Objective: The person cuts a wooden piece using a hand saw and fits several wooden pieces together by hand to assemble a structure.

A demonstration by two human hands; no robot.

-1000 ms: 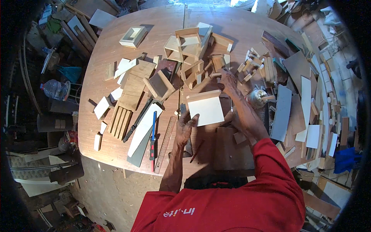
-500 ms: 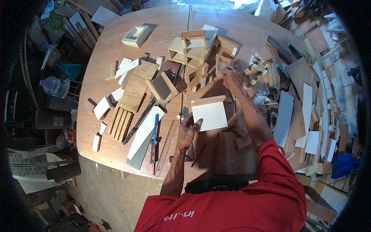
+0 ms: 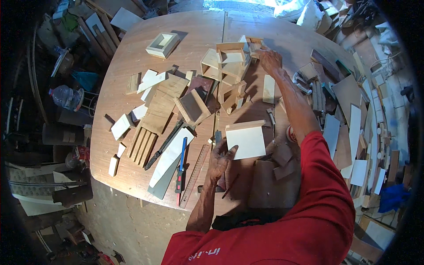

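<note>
My left hand [image 3: 218,160] grips a white square panel [image 3: 245,145] by its left edge, thumb on top; a light wooden strip [image 3: 245,125] runs along the panel's far edge. At the far side of the table, my right hand [image 3: 270,61] is closed on the edge of a small open wooden box [image 3: 255,43]. Its fingertips are partly hidden. Just left of that box stand joined open wooden boxes [image 3: 230,57]. A pale flat wooden piece [image 3: 268,89] lies below my right hand, beside my forearm.
On the left lie a handsaw [image 3: 170,157], a utility knife [image 3: 180,179], a clear ruler [image 3: 194,176] and grooved wood [image 3: 142,145]. A tilted wooden tray [image 3: 193,107] sits mid-table, a pale frame box [image 3: 163,45] at the far left. Board offcuts [image 3: 349,128] crowd the right.
My right hand has moved farther away across the table with the small wooden box, uncovering the pale flat piece. My left hand still holds the white panel. The whole view has shifted slightly.
</note>
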